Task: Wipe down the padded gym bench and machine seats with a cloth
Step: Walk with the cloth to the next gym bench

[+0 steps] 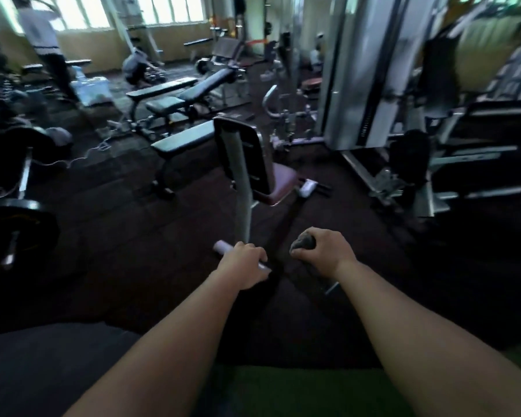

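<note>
Risks, as judged:
- The cloth [303,244] is being held as a tight wad. Only a small face would be meeting the padding, so streaks and missed strips are being invited unless it is spread.
- The frame is being smeared by head motion. A reach could be misjudged and the steel post [241,182] struck instead of the pad.
- A pale cable [82,158] is being left loose on the floor by the benches and could be caught underfoot.

Hands:
- The left hand [244,260] is being curled round a pale bar [223,246], low by the post's foot.
- The right hand [325,251] is being closed over the bunched grey cloth, knuckles up. Whether a dark bar beneath is also being gripped cannot be told.

Orientation:
- The maroon seat pad [283,182] is being seen beyond both hands, well apart from the cloth and not yet being wiped.
- The dark back pad [244,155] is being carried upright on the post, long axis near vertical, with the seat projecting right and away.
- The flat bench [182,141] is being seen with its long axis running lower left to upper right.
- The wadded cloth is showing no clear axis.
</note>
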The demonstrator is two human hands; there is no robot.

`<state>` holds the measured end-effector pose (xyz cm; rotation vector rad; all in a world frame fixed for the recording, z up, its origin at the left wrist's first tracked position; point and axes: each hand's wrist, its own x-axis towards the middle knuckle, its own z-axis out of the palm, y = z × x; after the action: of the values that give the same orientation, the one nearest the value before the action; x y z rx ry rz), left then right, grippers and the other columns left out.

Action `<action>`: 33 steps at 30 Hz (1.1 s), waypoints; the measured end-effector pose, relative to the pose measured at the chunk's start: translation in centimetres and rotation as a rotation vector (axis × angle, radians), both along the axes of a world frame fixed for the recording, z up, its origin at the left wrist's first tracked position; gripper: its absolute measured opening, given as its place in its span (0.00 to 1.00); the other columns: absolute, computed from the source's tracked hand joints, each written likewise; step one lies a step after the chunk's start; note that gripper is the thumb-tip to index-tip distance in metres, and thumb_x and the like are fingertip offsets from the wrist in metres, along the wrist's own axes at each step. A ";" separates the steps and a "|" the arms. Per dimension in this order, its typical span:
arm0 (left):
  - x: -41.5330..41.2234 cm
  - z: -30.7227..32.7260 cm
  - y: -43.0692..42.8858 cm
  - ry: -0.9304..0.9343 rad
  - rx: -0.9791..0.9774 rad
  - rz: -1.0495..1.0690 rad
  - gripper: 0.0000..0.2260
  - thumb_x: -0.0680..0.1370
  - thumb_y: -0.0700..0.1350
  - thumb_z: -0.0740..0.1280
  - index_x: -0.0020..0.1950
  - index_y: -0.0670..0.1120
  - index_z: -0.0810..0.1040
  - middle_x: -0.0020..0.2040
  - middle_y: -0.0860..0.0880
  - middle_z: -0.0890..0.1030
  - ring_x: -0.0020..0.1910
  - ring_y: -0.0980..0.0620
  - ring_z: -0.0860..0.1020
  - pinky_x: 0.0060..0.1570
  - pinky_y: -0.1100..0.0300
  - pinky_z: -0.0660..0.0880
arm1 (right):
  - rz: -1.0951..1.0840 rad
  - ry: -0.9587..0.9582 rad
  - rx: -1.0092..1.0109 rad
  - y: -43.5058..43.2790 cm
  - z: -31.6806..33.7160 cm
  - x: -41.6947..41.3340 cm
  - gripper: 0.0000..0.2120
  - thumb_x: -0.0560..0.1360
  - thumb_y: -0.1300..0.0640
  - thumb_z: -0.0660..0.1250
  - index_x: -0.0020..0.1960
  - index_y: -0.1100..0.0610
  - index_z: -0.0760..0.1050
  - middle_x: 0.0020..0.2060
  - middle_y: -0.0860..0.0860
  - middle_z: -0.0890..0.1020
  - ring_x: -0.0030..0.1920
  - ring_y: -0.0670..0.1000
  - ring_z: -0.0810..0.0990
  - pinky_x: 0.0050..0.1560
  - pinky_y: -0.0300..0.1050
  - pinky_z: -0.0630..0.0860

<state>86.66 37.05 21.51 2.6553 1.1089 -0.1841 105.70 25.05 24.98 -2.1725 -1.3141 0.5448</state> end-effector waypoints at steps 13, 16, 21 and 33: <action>31.7 -1.9 10.0 0.003 -0.017 -0.331 0.17 0.78 0.55 0.71 0.66 0.55 0.78 0.62 0.51 0.76 0.66 0.45 0.70 0.61 0.49 0.70 | -0.334 0.015 -0.020 3.3 -2.1 26.8 0.10 0.69 0.42 0.77 0.46 0.41 0.80 0.44 0.42 0.82 0.48 0.47 0.81 0.51 0.49 0.79; 37.7 -1.5 15.1 0.019 -0.015 -0.380 0.18 0.77 0.55 0.71 0.66 0.56 0.78 0.62 0.50 0.76 0.67 0.45 0.70 0.62 0.50 0.70 | -0.388 0.041 -0.009 7.6 -2.0 31.7 0.10 0.70 0.42 0.77 0.47 0.42 0.81 0.45 0.42 0.82 0.49 0.45 0.81 0.53 0.50 0.80; 47.4 -0.9 22.9 0.044 -0.005 -0.430 0.19 0.77 0.56 0.70 0.68 0.57 0.77 0.64 0.51 0.76 0.68 0.46 0.69 0.64 0.49 0.71 | -0.442 0.078 0.001 14.4 -1.8 40.2 0.10 0.69 0.41 0.77 0.47 0.41 0.81 0.46 0.41 0.83 0.50 0.44 0.80 0.53 0.50 0.80; 70.8 -1.2 38.4 0.025 -0.028 -0.258 0.19 0.79 0.55 0.70 0.70 0.56 0.77 0.68 0.50 0.73 0.69 0.46 0.70 0.66 0.53 0.69 | -0.280 0.094 -0.029 32.1 -2.7 66.9 0.07 0.69 0.42 0.77 0.43 0.41 0.81 0.44 0.40 0.84 0.48 0.42 0.81 0.50 0.47 0.80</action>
<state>157.49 75.41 20.36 2.7697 0.7609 -0.2789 172.62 57.18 22.26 -2.2745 -0.9375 0.5485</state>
